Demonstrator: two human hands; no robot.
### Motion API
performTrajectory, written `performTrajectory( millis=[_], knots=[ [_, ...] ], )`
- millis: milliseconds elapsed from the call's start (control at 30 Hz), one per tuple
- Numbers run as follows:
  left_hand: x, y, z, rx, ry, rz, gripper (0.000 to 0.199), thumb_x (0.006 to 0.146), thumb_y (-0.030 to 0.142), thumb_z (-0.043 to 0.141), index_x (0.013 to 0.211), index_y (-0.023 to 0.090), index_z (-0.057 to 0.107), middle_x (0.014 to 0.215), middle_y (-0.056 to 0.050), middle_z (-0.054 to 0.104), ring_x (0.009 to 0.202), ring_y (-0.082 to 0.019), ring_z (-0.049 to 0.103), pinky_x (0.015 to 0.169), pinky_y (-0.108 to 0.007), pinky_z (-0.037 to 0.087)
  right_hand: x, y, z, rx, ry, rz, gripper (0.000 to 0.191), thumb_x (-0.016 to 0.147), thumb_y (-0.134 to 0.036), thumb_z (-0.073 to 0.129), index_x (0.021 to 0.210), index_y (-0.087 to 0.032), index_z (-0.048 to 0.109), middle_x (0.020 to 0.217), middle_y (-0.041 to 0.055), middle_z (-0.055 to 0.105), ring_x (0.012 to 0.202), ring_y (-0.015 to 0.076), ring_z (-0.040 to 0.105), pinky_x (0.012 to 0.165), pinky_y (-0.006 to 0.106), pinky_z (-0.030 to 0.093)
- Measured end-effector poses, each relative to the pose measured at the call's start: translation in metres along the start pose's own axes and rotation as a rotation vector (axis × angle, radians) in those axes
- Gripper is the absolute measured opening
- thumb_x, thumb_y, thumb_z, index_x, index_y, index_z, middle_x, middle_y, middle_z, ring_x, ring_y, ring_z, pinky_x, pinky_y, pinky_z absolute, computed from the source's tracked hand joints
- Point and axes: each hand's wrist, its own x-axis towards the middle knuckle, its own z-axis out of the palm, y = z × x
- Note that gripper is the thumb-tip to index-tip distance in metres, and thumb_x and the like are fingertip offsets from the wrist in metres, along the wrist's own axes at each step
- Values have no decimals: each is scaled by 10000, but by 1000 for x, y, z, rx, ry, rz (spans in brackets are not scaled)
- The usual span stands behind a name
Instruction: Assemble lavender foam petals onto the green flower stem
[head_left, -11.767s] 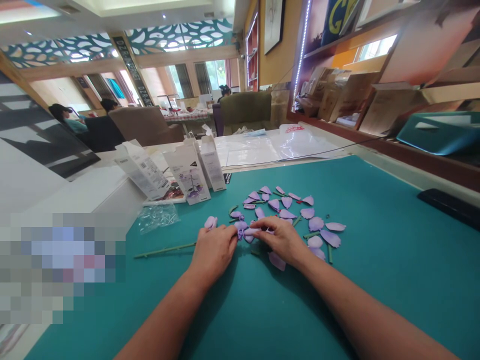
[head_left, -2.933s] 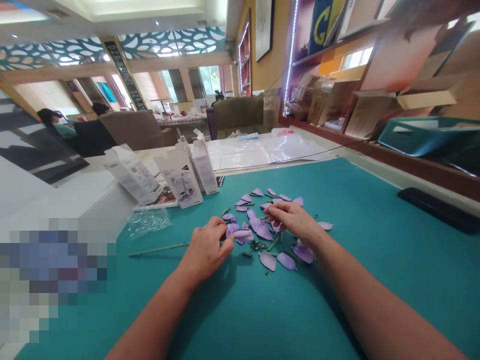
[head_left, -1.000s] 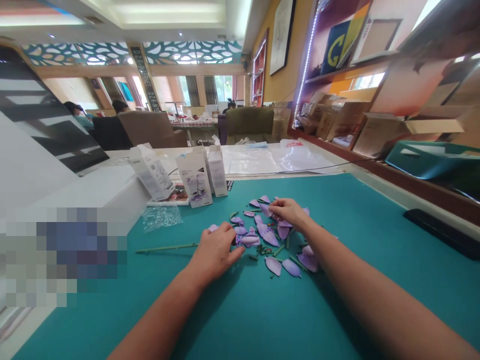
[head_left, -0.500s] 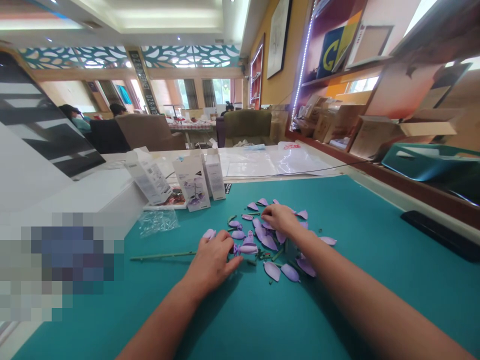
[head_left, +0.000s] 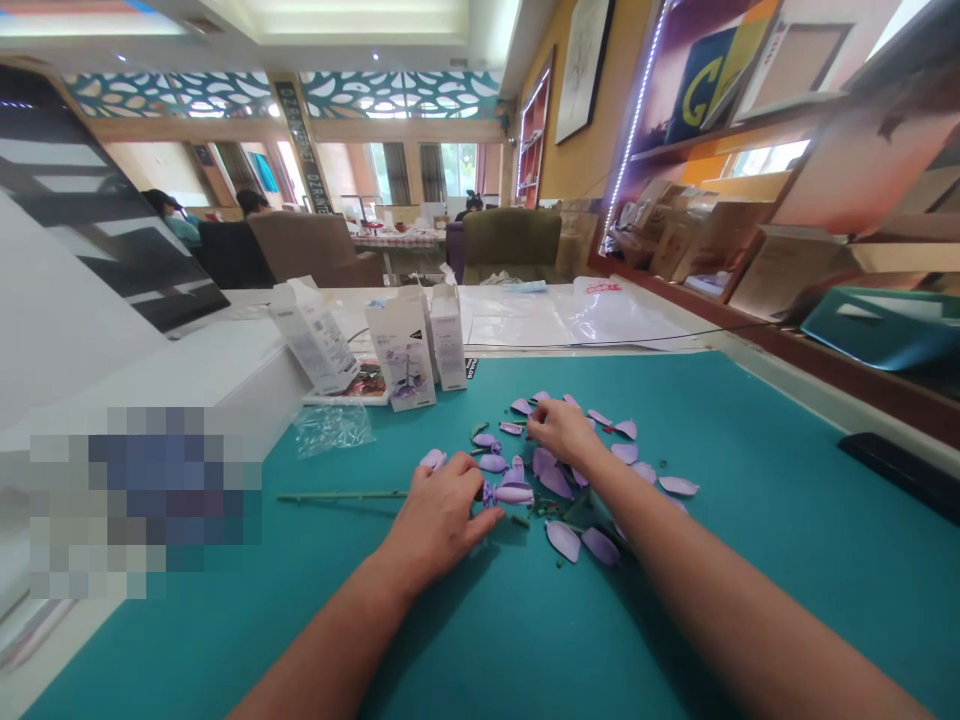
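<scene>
My left hand (head_left: 439, 522) lies flat on the teal mat (head_left: 750, 420), its fingers apart and covering the inner end of a long green stem (head_left: 341, 496). A lilac foam bud (head_left: 514, 494) lies just beyond its fingertips. My right hand (head_left: 562, 432) is up among the scattered lilac petals (head_left: 562, 541), its fingertips pressed down on them. Whether those fingers pinch a petal is hidden. Small green stem pieces (head_left: 547, 508) lie between both hands.
Several white product boxes (head_left: 401, 355) stand at the mat's far edge, with a crumpled clear plastic bag (head_left: 330, 428) nearby. A black strip (head_left: 907, 470) lies at the right edge. Seated people (head_left: 232, 235) and armchairs are further back.
Over the earlier frames my hands have parted, with the right hand moving to the far side of the petals. The bud is now uncovered, and the view has swung slightly.
</scene>
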Motion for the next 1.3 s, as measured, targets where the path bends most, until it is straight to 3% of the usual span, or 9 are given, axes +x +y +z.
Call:
performTrajectory(
  millis=[167,333,467,600,667,833,1033,1300],
  knots=[
    [0,1,-1,-3,13,-3,191,851,383,540,848,195,567,1095,-66,585,983,-232,559,822,-390,374,-28,5,-22,319,18,-39,208,799,-342,503,653,-194,519,632,8,626,593,139,574,524,235,425],
    [1,4,-3,-14,15,-27,194,849,381,536,866,192,577,1077,-62,591,959,-226,565,802,-373,381,-52,2,-21,994,-35,-94,326,638,-362,722,846,-195,535,545,-71,564,467,111,528,437,223,413],
    [3,5,-3,-16,18,-38,200,852,384,532,813,190,564,1060,-58,588,941,-222,567,793,-372,387,-59,0,-17,1113,-115,-80,274,616,-362,743,757,-168,612,549,-38,612,422,91,523,412,218,434],
    [4,5,-3,-15,28,-16,196,851,372,525,797,186,558,1038,-60,590,911,-215,571,780,-369,399,-62,0,-18,1204,-172,-120,233,637,-344,737,786,-182,658,637,-16,663,521,113,606,499,240,510],
    [4,6,-4,-13,34,-2,189,847,364,519,804,186,567,1029,-62,592,879,-205,573,778,-365,407,-65,0,-20,1178,-164,-176,174,690,-327,701,802,-199,668,676,-11,667,591,127,634,546,251,524],
    [3,8,-7,-34,48,19,214,854,372,492,800,188,585,1031,-67,593,857,-197,575,789,-367,414,-72,-3,-25,944,62,-367,66,770,-249,639,801,-213,685,758,8,638,710,134,608,613,247,488],
    [0,8,-10,-43,53,29,220,869,364,475,812,190,595,1042,-57,592,883,-200,580,791,-368,401,-78,-6,-27,695,74,-501,114,789,-133,551,795,-204,641,695,-20,636,624,111,563,571,215,432],
    [0,7,-12,-45,32,49,209,885,354,470,818,191,584,1075,-67,603,942,-205,572,797,-371,371,-78,-2,-29,400,179,-693,160,819,-122,525,801,-213,656,754,23,658,770,157,596,665,255,451]
  ],
)
